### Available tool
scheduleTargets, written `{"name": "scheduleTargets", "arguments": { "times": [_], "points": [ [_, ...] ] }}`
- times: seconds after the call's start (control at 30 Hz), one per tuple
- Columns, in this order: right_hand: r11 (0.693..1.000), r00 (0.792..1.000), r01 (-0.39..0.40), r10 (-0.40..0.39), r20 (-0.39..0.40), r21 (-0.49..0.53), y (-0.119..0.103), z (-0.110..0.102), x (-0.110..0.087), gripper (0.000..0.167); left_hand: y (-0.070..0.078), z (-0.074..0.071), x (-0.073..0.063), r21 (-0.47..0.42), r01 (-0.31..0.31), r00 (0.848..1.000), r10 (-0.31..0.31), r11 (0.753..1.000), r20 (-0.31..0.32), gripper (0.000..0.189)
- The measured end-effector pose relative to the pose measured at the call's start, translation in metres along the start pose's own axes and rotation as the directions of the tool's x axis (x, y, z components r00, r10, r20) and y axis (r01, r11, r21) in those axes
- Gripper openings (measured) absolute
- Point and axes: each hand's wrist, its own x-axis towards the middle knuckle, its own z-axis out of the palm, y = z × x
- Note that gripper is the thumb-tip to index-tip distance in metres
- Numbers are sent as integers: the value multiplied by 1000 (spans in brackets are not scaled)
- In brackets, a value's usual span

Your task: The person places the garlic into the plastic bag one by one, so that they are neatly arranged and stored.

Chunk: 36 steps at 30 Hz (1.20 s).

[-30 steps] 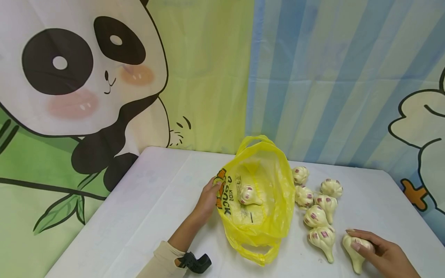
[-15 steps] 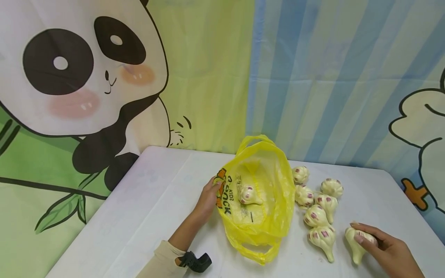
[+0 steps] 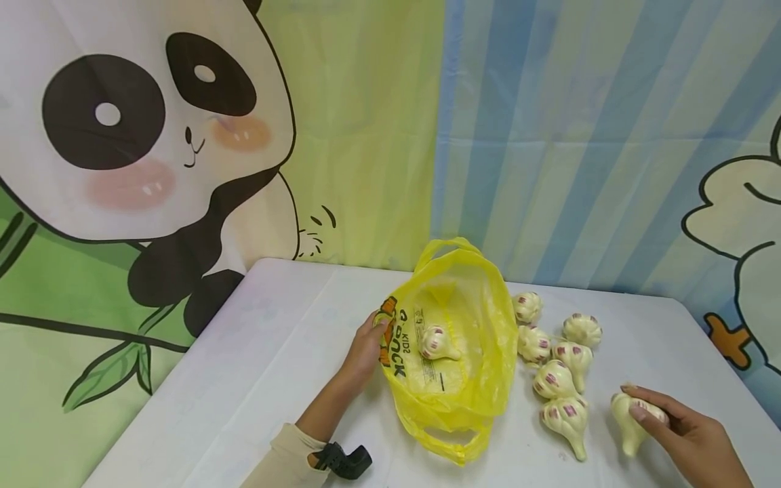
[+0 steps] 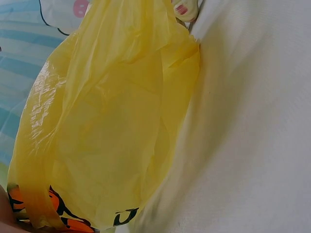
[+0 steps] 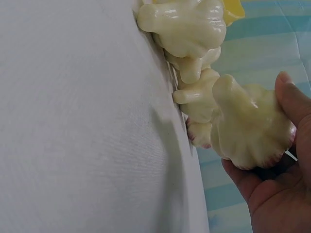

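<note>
A yellow plastic bag (image 3: 491, 339) lies with its mouth open on the white table. My left hand (image 3: 364, 346) pinches its printed left edge, and the bag (image 4: 112, 116) fills much of the left wrist view. One model garlic bulb (image 3: 434, 342) rests inside. Off to the right, my right hand (image 3: 695, 430) holds another garlic bulb (image 3: 631, 415) between thumb and fingers, its stem pointing down in the head view. The right wrist view shows this held bulb (image 5: 252, 124) raised off the table. Several more garlic bulbs (image 3: 564, 417) sit between bag and right hand.
The white table (image 3: 287, 325) runs back to a printed cloth backdrop (image 3: 366, 135) with a panda. A black strap device (image 3: 348, 462) is worn on the left wrist. Both bag handles (image 3: 454, 447) lie loose, one at the near end.
My right hand has lifted the garlic bulb slightly and shifted it a little right and away from me. The left hand and the bag have stayed put.
</note>
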Motion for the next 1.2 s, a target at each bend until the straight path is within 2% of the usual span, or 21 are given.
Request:
{"name": "scheduleTargets", "arguments": {
  "times": [0.23,0.5,0.63,0.83,1.0,1.2],
  "points": [
    [1000,1000,-3,3,-9,9,-3,0,0,65,-2,1,-2,1,-4,1000,4,1000,5,48],
    [995,991,98,-100,-85,-27,-10,-4,2,56,-3,2,-1,-15,-14,1000,14,1000,13,47],
    [992,989,118,-121,-90,-43,-15,-7,4,56,-3,1,-2,-20,-10,1000,11,1000,12,45],
    [990,985,142,-142,-102,-10,-19,-5,2,51,-2,2,-2,-22,-20,1000,20,1000,19,46],
    [985,982,172,-171,-82,5,-24,-4,3,50,-1,2,-3,-24,-25,1000,25,999,11,47],
    [962,962,267,-261,-85,61,-34,-4,2,41,0,2,-3,-9,-24,1000,24,1000,6,47]
  ]
}}
